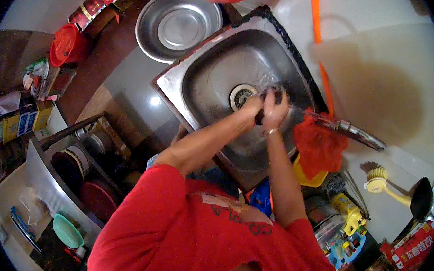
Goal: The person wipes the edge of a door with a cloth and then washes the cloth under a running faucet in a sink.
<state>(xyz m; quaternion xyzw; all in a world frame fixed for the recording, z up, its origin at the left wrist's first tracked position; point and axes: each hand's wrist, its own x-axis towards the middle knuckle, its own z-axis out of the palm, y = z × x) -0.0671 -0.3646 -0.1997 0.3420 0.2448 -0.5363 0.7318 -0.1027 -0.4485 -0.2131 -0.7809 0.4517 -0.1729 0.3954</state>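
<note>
Both hands are together over the stainless steel sink [212, 78], just right of its drain strainer [243, 96]. My left hand [252, 107] grips a small dark object [259, 117] from the left side. Wet and slightly blurred, my right hand [275, 109] wraps over the same object with the fingers bent. Most of the object is covered by the fingers, so its kind cannot be made out. From the right, a metal faucet [350, 129] points toward the hands, and a thin stream of water reaches them.
A steel basin [180, 26] stands beyond the sink. Red plastic bag [318, 146] hangs under the faucet by a yellow container [310, 172]. At right lie a yellow-handled brush [386, 188] and black ladle [421, 199]. Left holds a drawer with pots [97, 142].
</note>
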